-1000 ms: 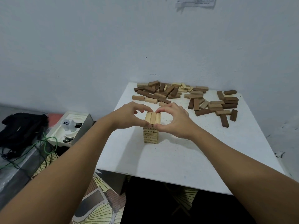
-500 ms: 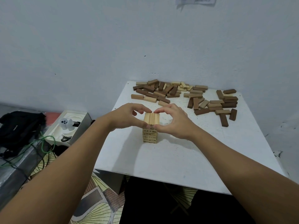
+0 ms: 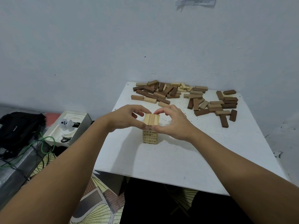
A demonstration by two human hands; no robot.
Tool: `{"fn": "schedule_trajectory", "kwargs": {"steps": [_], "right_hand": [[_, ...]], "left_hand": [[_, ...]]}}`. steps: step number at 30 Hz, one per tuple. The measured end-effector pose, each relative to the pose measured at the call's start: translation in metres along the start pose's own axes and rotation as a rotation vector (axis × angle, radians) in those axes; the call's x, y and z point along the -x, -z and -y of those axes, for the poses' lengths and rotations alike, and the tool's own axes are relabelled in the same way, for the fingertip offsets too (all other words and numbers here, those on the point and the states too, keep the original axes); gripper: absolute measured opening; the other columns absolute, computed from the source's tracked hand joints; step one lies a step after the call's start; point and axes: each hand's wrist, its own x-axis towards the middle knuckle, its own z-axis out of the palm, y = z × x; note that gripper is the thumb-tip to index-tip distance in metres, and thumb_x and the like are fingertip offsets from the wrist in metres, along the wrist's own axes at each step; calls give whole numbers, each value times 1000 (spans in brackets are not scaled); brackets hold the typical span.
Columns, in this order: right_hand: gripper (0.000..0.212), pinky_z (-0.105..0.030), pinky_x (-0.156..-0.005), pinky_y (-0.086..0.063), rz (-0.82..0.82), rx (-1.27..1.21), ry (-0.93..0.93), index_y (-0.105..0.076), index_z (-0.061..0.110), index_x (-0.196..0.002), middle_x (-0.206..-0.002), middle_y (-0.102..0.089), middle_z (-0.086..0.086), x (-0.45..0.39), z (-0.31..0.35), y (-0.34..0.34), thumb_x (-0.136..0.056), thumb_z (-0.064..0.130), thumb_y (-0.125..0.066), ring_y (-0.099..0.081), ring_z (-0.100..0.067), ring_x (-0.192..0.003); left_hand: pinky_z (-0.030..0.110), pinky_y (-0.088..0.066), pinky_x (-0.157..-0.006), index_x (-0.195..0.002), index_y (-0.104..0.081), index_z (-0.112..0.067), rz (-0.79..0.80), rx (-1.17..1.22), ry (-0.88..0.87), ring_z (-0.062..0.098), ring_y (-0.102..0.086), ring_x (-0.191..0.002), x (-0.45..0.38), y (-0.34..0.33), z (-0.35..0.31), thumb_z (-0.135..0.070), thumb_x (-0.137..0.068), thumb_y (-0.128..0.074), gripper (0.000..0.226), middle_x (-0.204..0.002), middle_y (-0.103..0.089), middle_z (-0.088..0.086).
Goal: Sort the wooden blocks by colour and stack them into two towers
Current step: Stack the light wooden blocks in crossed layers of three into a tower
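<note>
A short tower of light wooden blocks (image 3: 150,136) stands near the middle of the white table (image 3: 169,160). Its top layer (image 3: 151,119) is three pale blocks side by side. My left hand (image 3: 124,118) pinches that layer from the left, thumb at the near end and fingers at the far end. My right hand (image 3: 171,122) pinches it the same way from the right. A loose pile of mixed light and dark blocks (image 3: 163,92) lies at the table's far edge. A second, mostly dark scatter (image 3: 216,105) lies at the far right.
The table sits in a corner against white walls. To the left on the floor are a white box with small white figures (image 3: 68,126), a black bag (image 3: 21,126) and green cable (image 3: 40,143). A patterned mat (image 3: 97,207) lies below the table's near edge.
Both hands stay pinched around the tower's top layer. They have barely moved; the view has shifted slightly.
</note>
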Motion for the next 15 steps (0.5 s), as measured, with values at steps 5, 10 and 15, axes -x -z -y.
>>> {"fn": "schedule_trajectory", "kwargs": {"steps": [5, 10, 15], "right_hand": [[53, -53, -114, -33, -4, -6, -4, -59, 48, -124, -137, -43, 18, -2, 0, -2, -76, 58, -80, -37, -10, -133], [66, -51, -112, -36, 12, -32, -8, -51, 53, -133, -139, -42, 21, 3, -2, -1, -73, 69, -73, -39, -10, -132], [55, -31, -112, -34, -99, -457, -82, -46, 44, -144, -143, -45, 16, 20, 1, -8, -92, 62, -45, -39, 2, -134]], "left_hand": [[41, -49, -103, -115, -73, -43, 0, 28, 5, 18, -53, -119, 0, -2, -3, -22, -77, -91, 48, -127, -61, -5], [40, -48, -107, -133, -62, -49, 8, 0, 18, 16, -51, -125, 2, 1, -1, -28, -74, -94, 70, -132, -58, -8], [37, -40, -114, -145, -52, -43, -124, 397, -11, 12, -52, -133, 8, -3, 19, -45, -71, -84, 81, -141, -58, -5]]}}
